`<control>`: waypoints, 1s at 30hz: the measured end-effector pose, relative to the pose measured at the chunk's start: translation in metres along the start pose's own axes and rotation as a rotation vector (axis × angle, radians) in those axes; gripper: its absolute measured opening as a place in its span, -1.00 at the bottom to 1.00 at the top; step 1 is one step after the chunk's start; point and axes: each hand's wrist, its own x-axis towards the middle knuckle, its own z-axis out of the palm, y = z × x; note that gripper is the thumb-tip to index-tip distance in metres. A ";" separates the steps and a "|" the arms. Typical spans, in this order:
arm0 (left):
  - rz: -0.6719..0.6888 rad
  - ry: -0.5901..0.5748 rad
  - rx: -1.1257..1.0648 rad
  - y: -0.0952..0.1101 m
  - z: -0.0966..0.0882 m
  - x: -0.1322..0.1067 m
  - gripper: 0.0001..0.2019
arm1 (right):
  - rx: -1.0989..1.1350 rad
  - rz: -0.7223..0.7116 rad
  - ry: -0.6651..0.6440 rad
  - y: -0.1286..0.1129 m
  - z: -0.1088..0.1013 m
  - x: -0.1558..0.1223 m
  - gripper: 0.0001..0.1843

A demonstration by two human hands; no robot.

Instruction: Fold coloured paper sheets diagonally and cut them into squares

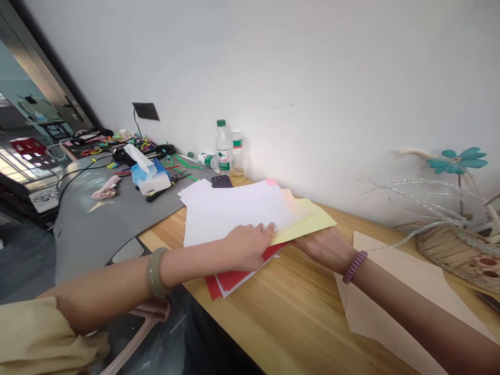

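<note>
A stack of paper sheets (230, 211) lies on the wooden table (273, 312), white on top with yellow, pink and red sheets below. My left hand (248, 245) rests on top of the stack, its fingers curled over the edge of the upper sheets. My right hand (322, 247) reaches under the yellow sheet (312, 221); its fingers are hidden beneath the paper. A green bangle sits on my left wrist and a purple coil band on my right.
A beige paper sheet (394, 291) lies under my right forearm. Water bottles (223, 146), a phone (222, 180), a tissue box (150, 174), pliers and craft bits sit at the back left. A woven basket (455, 250) with decorative stems stands at right.
</note>
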 end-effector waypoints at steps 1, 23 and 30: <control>0.004 0.008 0.012 -0.001 -0.002 0.000 -0.28 | -0.005 -0.021 0.003 -0.002 -0.002 -0.003 -0.70; -0.036 0.332 0.066 -0.089 -0.090 0.005 -0.35 | 0.025 -0.174 -0.149 -0.068 0.008 0.016 -0.68; -0.053 0.365 0.167 -0.083 -0.099 0.008 -0.39 | 0.098 -0.016 -0.245 -0.067 -0.001 0.016 -0.73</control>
